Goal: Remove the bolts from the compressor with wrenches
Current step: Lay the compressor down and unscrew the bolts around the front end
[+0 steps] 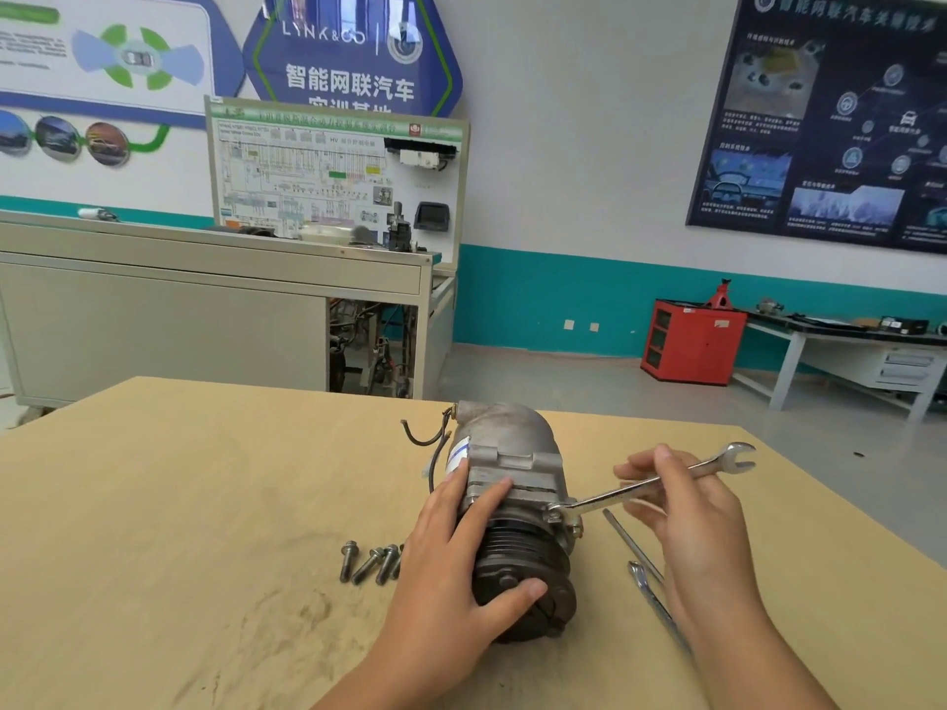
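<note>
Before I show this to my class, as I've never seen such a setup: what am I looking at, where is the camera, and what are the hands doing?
There is no machine here, only a person's two bare hands. The one picture comes from a camera worn on the person's head, looking forward and down.

On the wooden table lies a compressor: a grey metal body with a dark pulley at the near end. The left hand rests on it, apparently to steady it. The right hand grips a wrench, whose lower end is set against the compressor's right side.

Left of the compressor lie several loose bolts, apparently already taken out. By the right forearm lie two more slim tools, at least one of them a wrench. Behind is a workshop with benches and wall posters.
</note>
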